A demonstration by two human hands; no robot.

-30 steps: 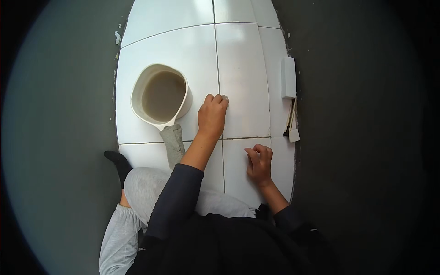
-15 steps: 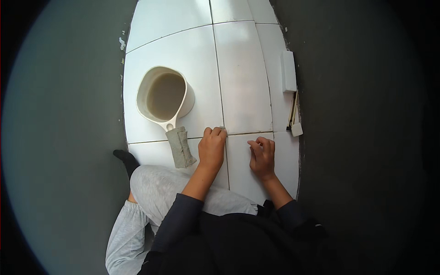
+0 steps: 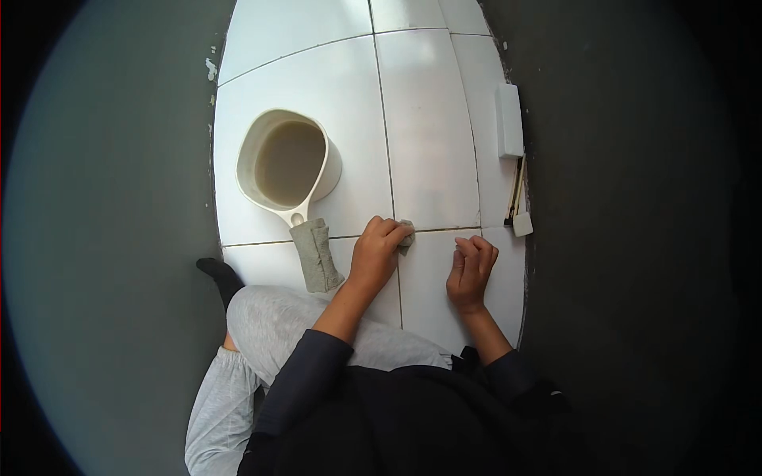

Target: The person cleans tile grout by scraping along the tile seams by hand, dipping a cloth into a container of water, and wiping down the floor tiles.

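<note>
The rag (image 3: 406,238) has been drawn down to mid-frame, pinched by the bent fingers of the left hand (image 3: 375,258); the right hand (image 3: 474,274) is held half curled, seemingly empty; what is done or left cannot be judged

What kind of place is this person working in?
Possibly a room with a tiled floor, indoors or sheltered. White tiles run between dark grey surfaces, and the person sits right at the tiles; a dipper of cloudy water stands there.

No readable text or signs anywhere
</note>
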